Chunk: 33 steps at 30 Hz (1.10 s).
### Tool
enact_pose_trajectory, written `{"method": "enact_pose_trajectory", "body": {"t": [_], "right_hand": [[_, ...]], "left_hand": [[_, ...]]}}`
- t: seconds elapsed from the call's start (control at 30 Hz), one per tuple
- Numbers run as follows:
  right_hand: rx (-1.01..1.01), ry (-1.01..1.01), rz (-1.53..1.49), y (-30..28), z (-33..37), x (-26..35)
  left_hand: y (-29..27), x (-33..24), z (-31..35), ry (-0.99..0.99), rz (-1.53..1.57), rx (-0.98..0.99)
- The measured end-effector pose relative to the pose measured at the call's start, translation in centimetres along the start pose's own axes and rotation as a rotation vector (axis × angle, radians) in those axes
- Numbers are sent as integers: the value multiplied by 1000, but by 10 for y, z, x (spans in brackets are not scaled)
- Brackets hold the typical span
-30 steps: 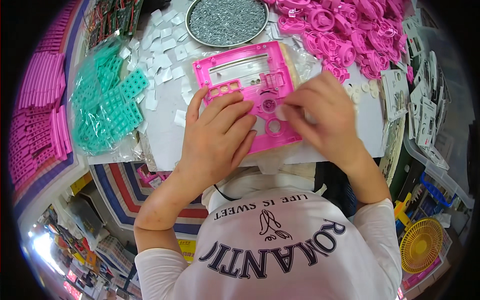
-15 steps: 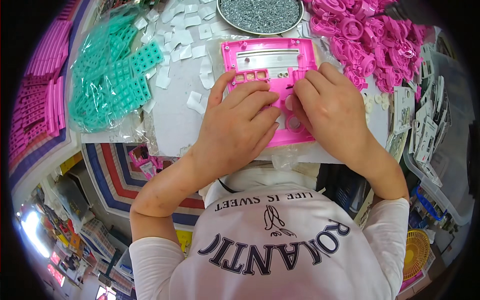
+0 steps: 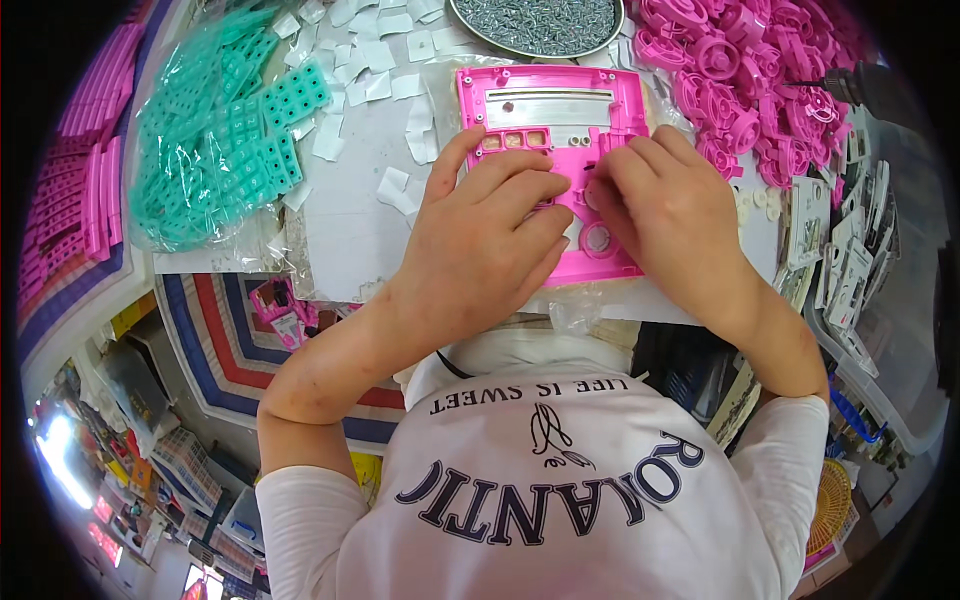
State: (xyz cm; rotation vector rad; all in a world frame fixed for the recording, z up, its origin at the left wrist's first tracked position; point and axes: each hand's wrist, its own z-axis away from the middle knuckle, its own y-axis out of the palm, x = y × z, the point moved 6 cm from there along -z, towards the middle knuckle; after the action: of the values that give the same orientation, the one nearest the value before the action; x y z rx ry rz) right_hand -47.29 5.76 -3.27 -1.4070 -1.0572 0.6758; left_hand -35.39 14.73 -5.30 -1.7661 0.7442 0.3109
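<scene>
A pink plastic casing (image 3: 555,77) lies on the worktable, inner side up, with a long slotted window, small square openings and a round ring near its lower right. My left hand (image 3: 490,235) lies over its lower left with fingers bent onto the casing, holding it; the outermost finger reaches the left edge and the thumb is hidden. Over the right side, my right hand (image 3: 675,205) is closed in a pinch close to the casing's surface. A pale round piece (image 3: 592,194) shows at those fingertips; whether they grip it is hidden.
A round metal tray of screws (image 3: 540,25) stands beyond the casing. Bagged turquoise button sheets (image 3: 220,150) lie left, among white paper pieces (image 3: 372,55). Pink ring-shaped parts (image 3: 715,60) are heaped right, near a dark pointed tool (image 3: 860,85) and small white discs (image 3: 757,203).
The view has shifted slightly, carrying the casing and both hands a little right in the picture. More of the dark pointed tool shows. Both hands keep nearly the same pose on the casing.
</scene>
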Motion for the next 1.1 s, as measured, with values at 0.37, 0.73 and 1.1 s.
{"method": "enact_pose_trajectory", "body": {"t": [0.37, 0.73, 1.1], "right_hand": [[-65, 3, -131, -4, 38, 0], [32, 324, -130, 19, 48, 43], [-746, 193, -731, -48, 48, -55]], "left_hand": [[-3, -1, -3, -4, -19, 68], [-9, -3, -5, -22, 46, 90], [-13, 109, -121, -60, -492, -39]]}}
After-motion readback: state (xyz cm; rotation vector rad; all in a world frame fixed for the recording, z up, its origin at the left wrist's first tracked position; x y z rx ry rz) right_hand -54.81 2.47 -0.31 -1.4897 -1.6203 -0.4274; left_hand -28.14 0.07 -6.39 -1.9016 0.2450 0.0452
